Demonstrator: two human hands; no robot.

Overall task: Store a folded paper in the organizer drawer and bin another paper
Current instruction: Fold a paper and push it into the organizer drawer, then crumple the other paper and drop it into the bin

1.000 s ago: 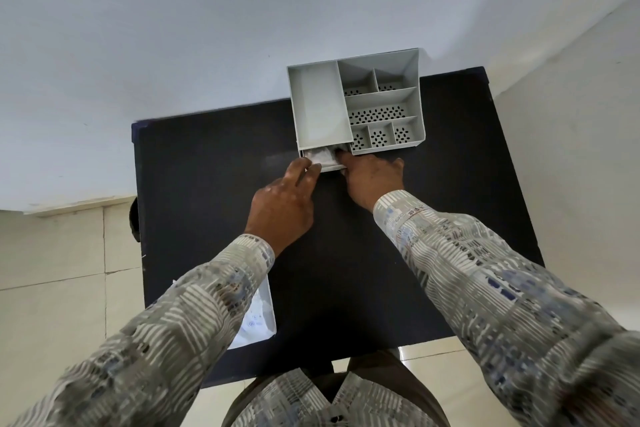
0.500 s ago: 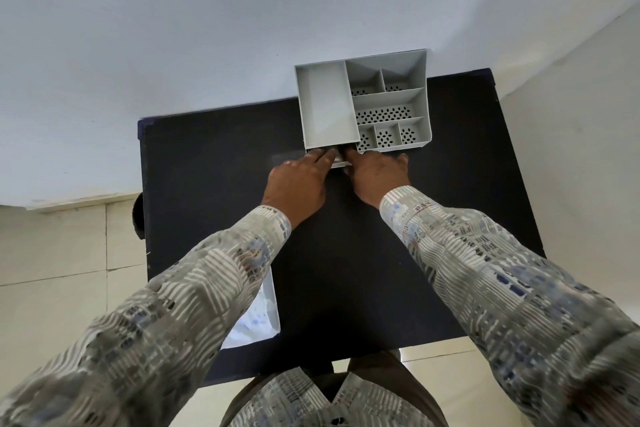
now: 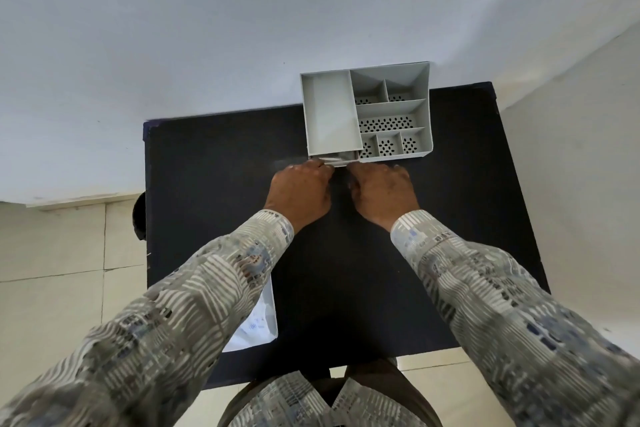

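Note:
A grey organizer (image 3: 329, 114) with several compartments stands at the back of the black table (image 3: 207, 184), against the wall. Its drawer (image 3: 341, 159) at the front left sticks out only a little, and a pale strip of folded paper (image 3: 325, 159) shows inside it. My left hand (image 3: 299, 192) and my right hand (image 3: 382, 189) sit side by side, fingers curled, with fingertips on the drawer front. A second white paper (image 3: 258, 329) lies at the table's near left edge, partly hidden by my left sleeve.
The white wall rises right behind the table. A dark round object (image 3: 138, 218) sits by the table's left edge, over the tiled floor (image 3: 62, 253). No bin is in view.
The drawer has slid inward from well out to almost flush. Both hands moved forward with it, and my left hand's fingers have curled. Less of the folded paper shows.

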